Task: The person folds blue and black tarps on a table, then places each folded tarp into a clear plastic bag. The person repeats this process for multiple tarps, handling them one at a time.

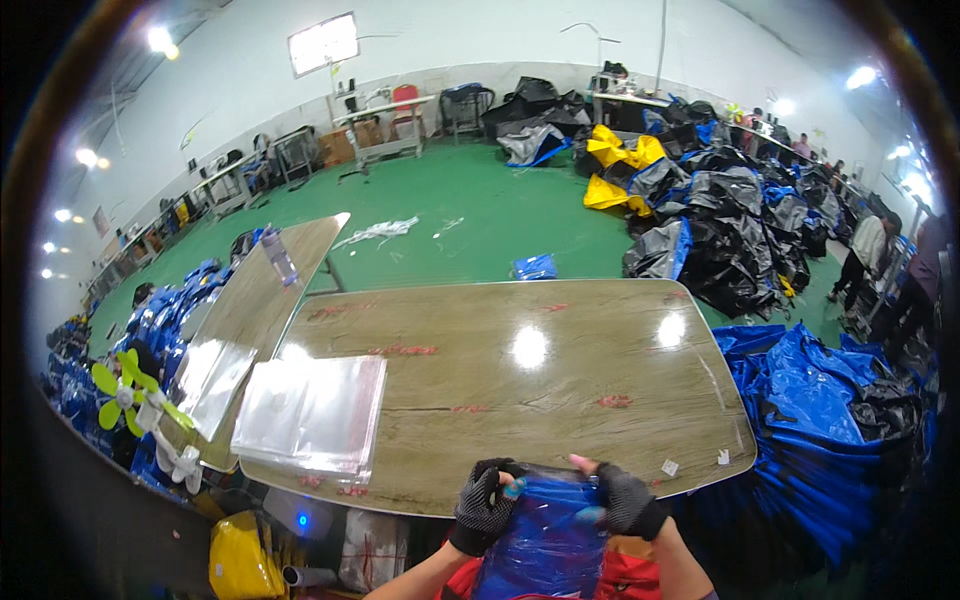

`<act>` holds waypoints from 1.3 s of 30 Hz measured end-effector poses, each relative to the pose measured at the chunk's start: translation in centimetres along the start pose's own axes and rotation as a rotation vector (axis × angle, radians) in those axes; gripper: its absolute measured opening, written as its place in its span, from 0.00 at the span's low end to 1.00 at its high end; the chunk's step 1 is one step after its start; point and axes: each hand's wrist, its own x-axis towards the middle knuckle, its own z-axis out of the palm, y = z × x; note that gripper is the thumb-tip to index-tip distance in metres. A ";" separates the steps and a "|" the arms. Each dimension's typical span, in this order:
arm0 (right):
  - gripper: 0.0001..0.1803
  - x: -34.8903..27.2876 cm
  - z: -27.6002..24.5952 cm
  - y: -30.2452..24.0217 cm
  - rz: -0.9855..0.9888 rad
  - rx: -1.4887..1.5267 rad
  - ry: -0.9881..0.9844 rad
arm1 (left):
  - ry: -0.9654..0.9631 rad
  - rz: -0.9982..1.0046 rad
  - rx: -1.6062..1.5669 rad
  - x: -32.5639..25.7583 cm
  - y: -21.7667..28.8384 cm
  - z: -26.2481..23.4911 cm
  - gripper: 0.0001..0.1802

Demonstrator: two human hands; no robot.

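A folded blue sheet in a clear plastic bag (548, 535) hangs upright in front of me at the table's near edge. Gripping its upper left corner is my left hand (487, 505), in a dark dotted glove with bare fingertips. My right hand (628, 502), gloved the same way, closes round its upper right side, with the thumb sticking out over the top. A stack of flat clear plastic bags (312, 415) lies on the wood-patterned table (520, 390), left of my hands.
A side table (265, 265) holds a purple bottle (278, 255) and more clear bags (215, 385). A green fan (128, 395) stands at the left. Blue sheets (815, 385) are heaped at the right, with black and yellow ones (720, 205) beyond. A yellow bundle (243, 555) sits below the table.
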 end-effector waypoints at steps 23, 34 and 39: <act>0.12 -2.3 -0.8 6.0 -0.025 0.508 0.159 | -0.147 -0.362 -0.562 1.6 -1.4 0.6 0.27; 0.07 -2.2 2.9 4.5 -0.321 -0.012 0.578 | -0.559 0.048 -0.034 3.4 0.7 -3.3 0.30; 0.12 -3.0 2.9 6.1 -0.205 0.314 0.488 | -0.505 0.054 -0.042 4.1 0.7 -0.7 0.30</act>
